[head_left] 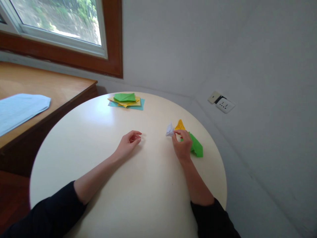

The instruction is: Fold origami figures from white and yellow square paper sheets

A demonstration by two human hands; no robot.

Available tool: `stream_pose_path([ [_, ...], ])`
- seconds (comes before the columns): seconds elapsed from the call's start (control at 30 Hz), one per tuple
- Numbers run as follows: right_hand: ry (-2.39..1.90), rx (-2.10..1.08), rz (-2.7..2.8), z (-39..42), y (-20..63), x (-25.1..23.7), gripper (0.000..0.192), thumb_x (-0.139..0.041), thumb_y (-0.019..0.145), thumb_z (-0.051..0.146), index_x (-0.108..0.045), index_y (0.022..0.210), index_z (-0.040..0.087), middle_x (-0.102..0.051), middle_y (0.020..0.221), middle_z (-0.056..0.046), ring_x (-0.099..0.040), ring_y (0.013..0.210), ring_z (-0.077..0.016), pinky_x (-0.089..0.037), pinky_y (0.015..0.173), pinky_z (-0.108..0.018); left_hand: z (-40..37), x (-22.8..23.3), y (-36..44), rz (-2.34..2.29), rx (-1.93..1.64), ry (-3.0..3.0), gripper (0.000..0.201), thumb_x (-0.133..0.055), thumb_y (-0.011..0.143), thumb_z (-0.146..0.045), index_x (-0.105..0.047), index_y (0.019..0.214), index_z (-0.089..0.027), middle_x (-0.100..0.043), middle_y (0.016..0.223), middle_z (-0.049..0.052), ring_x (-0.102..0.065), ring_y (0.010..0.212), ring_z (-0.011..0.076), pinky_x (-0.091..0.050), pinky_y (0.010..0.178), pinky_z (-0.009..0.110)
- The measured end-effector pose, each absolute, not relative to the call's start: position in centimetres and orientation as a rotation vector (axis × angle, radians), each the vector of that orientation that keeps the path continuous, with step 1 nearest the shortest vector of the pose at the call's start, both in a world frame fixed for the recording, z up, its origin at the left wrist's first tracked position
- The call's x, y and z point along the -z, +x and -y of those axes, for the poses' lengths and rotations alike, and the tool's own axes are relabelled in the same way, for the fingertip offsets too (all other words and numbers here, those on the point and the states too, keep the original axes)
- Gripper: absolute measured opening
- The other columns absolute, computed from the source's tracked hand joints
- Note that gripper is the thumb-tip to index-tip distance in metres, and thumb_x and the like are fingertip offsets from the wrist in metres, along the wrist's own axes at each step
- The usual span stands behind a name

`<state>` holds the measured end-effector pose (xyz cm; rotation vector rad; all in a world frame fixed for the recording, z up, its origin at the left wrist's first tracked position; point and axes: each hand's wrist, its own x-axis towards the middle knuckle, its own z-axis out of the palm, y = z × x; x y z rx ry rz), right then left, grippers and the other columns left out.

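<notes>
My right hand [182, 144] pinches a small white folded paper figure [169, 130] just above the round cream table [99, 138]. A yellow folded paper figure [179, 125] lies right behind it and a green folded paper figure [196, 146] lies beside and partly under my right hand. My left hand [129, 142] rests on the table middle with its fingers loosely curled and nothing in it. A stack of green, yellow and blue paper sheets [126, 100] lies at the table's far edge.
A wooden desk [49, 89] with a light blue sheet [19, 110] stands to the left under a wood-framed window [74, 29]. A wall socket [224, 104] sits on the grey wall to the right.
</notes>
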<state>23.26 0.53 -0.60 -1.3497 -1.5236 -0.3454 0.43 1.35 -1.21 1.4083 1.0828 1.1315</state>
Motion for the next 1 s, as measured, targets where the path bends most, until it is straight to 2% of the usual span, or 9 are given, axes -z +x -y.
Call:
stream_pose_path([
  [0.73,-1.339,0.312,1.518,-0.35,22.95,0.49,0.016,-0.047,0.070,0.011,-0.059,0.078,0.018,-0.062,0.079,-0.005,-0.056,0.077,-0.0186,-0.045,0.064,-0.030,-1.53,1.37,0.35,-1.108,-1.121,1.434,0.027,-0.058,0.065,-0.030,-0.058,0.089,-0.016,-0.057,0.078,0.001,-0.055,0.069,0.0137,-0.043,0.067,0.027],
  [1.0,-1.392,0.264,1.511,-0.53,23.32,0.49,0.019,-0.045,0.072,0.013,-0.060,0.083,0.017,-0.062,0.084,-0.007,-0.056,0.083,-0.0202,-0.046,0.074,-0.035,-1.41,1.15,0.38,-1.106,-1.110,1.429,0.028,-0.057,0.065,-0.031,-0.057,0.089,-0.016,-0.056,0.078,0.001,-0.055,0.071,0.0136,-0.043,0.069,0.027],
])
